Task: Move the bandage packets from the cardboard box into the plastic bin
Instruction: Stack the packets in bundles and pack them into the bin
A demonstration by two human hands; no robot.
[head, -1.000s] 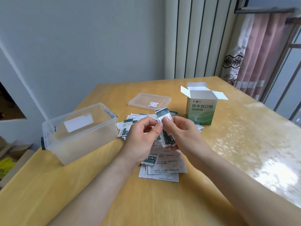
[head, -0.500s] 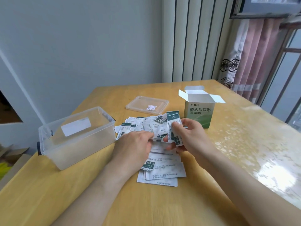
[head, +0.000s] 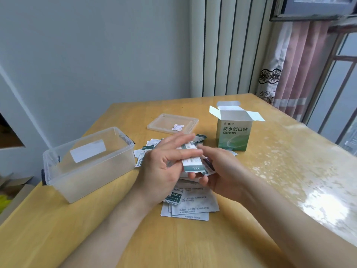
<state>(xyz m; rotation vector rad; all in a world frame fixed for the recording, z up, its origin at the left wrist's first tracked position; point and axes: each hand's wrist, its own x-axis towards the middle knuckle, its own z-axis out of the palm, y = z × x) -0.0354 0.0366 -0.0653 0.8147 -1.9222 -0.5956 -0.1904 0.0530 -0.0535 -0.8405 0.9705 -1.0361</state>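
Both hands meet over the table's middle around a small stack of white-and-green bandage packets (head: 193,163). My left hand (head: 164,171) lays its fingers across the top of the stack. My right hand (head: 218,171) cups it from below and from the right. More bandage packets (head: 190,205) lie scattered on the table under and behind the hands. The green cardboard box (head: 234,135) stands upright at the back right with its flaps open. The clear plastic bin (head: 87,165) sits to the left and looks to hold nothing.
The bin's clear lid (head: 172,123) lies flat behind the pile. The wooden table (head: 173,244) runs to a glossy right edge near a window and pink curtain (head: 301,60). A cardboard carton (head: 13,187) sits on the floor at the left.
My left hand dipped to the pile on the table and came back up onto the packets in my right hand. The stack now lies flatter between both hands.
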